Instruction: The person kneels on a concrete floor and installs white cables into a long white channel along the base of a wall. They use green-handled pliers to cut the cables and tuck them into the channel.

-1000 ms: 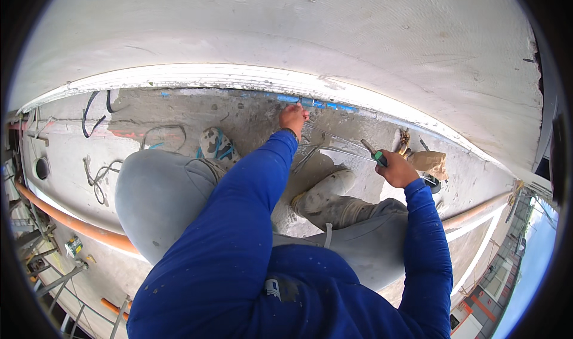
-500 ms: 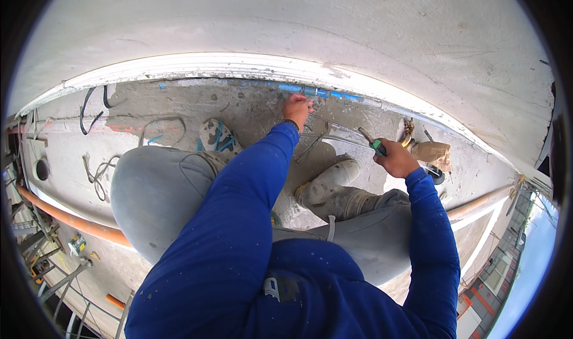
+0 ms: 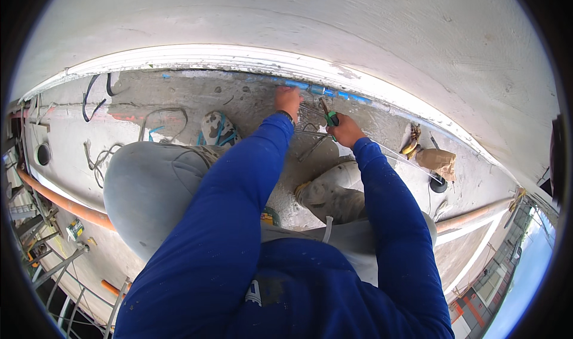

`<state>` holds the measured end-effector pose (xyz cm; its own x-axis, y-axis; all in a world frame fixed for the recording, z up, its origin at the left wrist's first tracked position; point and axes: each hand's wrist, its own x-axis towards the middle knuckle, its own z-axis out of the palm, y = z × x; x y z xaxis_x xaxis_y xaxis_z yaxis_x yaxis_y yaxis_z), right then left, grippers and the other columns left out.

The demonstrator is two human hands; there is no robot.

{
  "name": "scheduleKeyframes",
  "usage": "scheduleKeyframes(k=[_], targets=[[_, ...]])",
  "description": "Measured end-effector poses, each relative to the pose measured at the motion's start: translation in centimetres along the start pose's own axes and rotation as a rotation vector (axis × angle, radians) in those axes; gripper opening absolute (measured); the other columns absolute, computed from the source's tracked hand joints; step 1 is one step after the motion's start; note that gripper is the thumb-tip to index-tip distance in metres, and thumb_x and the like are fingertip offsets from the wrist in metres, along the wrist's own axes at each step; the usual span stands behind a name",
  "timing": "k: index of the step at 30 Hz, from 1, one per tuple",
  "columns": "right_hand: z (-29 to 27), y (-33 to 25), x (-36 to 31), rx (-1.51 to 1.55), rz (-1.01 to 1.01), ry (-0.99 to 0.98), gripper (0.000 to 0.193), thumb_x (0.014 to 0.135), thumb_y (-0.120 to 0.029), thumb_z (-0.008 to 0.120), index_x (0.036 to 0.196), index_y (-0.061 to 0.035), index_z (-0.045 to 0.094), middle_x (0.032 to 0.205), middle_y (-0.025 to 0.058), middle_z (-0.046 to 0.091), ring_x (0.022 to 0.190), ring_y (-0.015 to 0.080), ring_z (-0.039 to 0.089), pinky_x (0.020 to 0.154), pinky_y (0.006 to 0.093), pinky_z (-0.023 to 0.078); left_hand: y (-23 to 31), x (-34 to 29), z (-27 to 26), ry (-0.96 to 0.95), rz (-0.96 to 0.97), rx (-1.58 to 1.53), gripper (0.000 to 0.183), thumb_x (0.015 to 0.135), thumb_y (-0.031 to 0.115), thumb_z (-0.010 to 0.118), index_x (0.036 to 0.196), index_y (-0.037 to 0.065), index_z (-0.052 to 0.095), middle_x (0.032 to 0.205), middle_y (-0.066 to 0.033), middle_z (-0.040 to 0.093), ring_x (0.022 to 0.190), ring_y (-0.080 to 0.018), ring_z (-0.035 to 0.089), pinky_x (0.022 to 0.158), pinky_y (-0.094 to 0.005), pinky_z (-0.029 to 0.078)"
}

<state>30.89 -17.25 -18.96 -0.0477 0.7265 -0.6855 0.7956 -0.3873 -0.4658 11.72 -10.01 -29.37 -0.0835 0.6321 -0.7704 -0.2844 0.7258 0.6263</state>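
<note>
My left hand (image 3: 289,100) is closed in a pinch at the foot of the wall, beside a blue pipe (image 3: 316,89). Its fingertips are partly hidden, but a thin pale cord (image 3: 311,110) runs from them toward my right hand (image 3: 346,131). That hand is closed round a hand tool with a green and black handle (image 3: 332,119); its narrow brownish end points up toward the pipe, and its exact kind cannot be made out. Past my right hand the pale strand stretches on to a black round object (image 3: 438,184) on the right.
Bananas (image 3: 410,147) and a crumpled brown paper bag (image 3: 437,161) lie at the right. My boots (image 3: 219,129) rest on the rough concrete. Black cable pieces (image 3: 88,103) and a loose cord (image 3: 101,167) lie left. An orange pipe (image 3: 65,205) runs behind my knees; the wall (image 3: 286,17) rises ahead.
My right hand has moved left with the green-handled tool, close to my left hand. My left hand has shifted slightly left. The strand leading to the black round object now shows.
</note>
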Motion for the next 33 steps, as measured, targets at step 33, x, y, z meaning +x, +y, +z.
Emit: scheduleKeyframes(k=[33], targets=[[1.1,0.1,1.9,0.099,-0.087,0.01,0.05,0.092,-0.032,0.068,0.123,0.0051,0.061,0.11,0.0326,0.069,0.106,0.0485,0.066,0.092,0.0492,0.051,2.9,-1.2,-0.4,-0.045,-0.161,-0.055,0.02,0.105,0.033,0.063,0.107,0.013,0.059,0.096,-0.0028,0.073,0.075,-0.0108,0.067,0.058,-0.0269,0.048]])
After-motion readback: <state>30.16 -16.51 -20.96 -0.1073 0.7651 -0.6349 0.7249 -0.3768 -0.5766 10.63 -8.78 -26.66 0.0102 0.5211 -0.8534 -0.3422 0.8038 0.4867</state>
